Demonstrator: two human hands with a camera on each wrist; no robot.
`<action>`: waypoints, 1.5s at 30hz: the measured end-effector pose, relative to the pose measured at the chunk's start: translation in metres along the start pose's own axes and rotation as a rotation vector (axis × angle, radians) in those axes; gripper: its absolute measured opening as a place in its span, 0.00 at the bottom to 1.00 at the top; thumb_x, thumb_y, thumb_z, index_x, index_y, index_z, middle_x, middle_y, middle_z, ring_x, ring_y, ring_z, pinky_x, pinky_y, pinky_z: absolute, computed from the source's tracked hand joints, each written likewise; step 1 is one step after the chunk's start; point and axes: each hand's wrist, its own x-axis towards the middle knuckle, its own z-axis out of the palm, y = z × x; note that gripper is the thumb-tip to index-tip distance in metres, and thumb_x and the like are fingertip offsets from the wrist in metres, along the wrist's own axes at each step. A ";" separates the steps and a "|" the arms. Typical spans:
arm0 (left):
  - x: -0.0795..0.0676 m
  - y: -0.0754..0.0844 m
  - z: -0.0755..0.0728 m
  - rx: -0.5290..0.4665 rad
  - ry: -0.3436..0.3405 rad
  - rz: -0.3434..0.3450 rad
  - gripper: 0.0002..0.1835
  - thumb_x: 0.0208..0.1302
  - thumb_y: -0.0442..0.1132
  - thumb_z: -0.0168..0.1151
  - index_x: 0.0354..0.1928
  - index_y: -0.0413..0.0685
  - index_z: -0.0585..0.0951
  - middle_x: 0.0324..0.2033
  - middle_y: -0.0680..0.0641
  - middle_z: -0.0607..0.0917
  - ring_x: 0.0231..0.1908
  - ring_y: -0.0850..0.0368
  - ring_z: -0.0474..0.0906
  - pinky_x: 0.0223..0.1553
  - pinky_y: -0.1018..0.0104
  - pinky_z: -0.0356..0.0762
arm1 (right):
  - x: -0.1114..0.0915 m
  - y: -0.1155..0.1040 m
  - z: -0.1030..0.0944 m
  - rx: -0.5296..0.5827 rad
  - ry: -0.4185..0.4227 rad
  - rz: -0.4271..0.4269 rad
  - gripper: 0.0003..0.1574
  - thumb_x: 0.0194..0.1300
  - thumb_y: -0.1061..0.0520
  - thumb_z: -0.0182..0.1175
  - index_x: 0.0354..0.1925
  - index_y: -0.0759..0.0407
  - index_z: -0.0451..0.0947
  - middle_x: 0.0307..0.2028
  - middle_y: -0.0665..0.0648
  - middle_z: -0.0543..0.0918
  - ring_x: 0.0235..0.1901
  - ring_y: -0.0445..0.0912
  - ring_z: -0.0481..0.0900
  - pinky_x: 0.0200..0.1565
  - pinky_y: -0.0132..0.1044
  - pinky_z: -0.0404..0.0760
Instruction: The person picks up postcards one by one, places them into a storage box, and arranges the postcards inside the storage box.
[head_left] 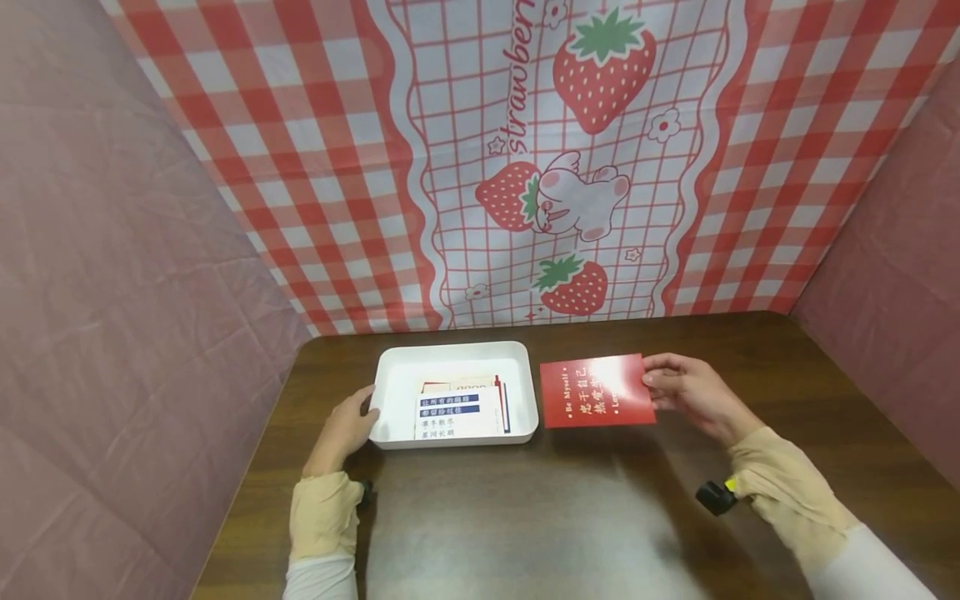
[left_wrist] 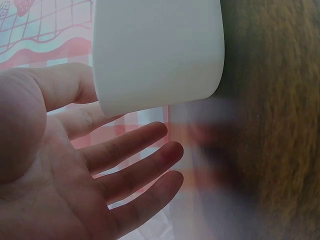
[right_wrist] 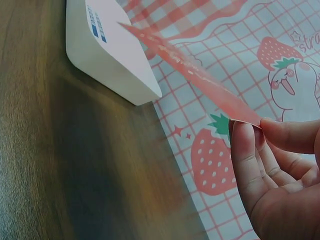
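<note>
A red card (head_left: 597,391) with white Chinese and English lettering is pinched at its right edge between the thumb and fingers of my right hand (head_left: 693,392). In the right wrist view the card (right_wrist: 200,75) appears nearly edge-on, raised off the table. At the left end of a white tray (head_left: 457,358), my left hand (head_left: 348,429) grips the rim with thumb and index finger. The left wrist view has its other fingers (left_wrist: 145,162) spread loosely beside the tray wall (left_wrist: 160,55). Several cards (head_left: 459,415) lie overlapping in the tray, a white one with blue bands on top.
Tray and hands are over a dark wooden table (head_left: 525,517). A red-and-white checked cloth (head_left: 345,125) with strawberries hangs behind it, and pink cloth (head_left: 135,292) hangs at both sides. A small black device (head_left: 716,497) sits at the right wrist.
</note>
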 end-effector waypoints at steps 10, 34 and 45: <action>0.000 -0.001 -0.002 0.002 0.018 0.021 0.28 0.68 0.38 0.49 0.69 0.36 0.66 0.66 0.30 0.69 0.67 0.32 0.63 0.68 0.40 0.60 | 0.009 -0.004 0.008 0.013 0.006 0.000 0.09 0.68 0.59 0.58 0.46 0.56 0.73 0.33 0.46 0.82 0.29 0.38 0.82 0.34 0.35 0.85; -0.002 0.001 -0.001 0.008 0.009 0.028 0.28 0.69 0.38 0.50 0.70 0.36 0.65 0.66 0.31 0.70 0.67 0.32 0.64 0.68 0.40 0.61 | 0.023 -0.009 0.037 0.100 0.049 0.000 0.12 0.68 0.63 0.56 0.48 0.64 0.68 0.29 0.47 0.81 0.28 0.37 0.81 0.32 0.32 0.84; -0.001 0.000 0.000 -0.010 0.004 0.001 0.29 0.69 0.38 0.50 0.70 0.37 0.64 0.67 0.31 0.68 0.68 0.33 0.63 0.69 0.40 0.59 | 0.038 -0.010 0.059 0.052 0.056 0.019 0.19 0.68 0.64 0.54 0.54 0.71 0.64 0.29 0.47 0.80 0.27 0.37 0.81 0.32 0.32 0.84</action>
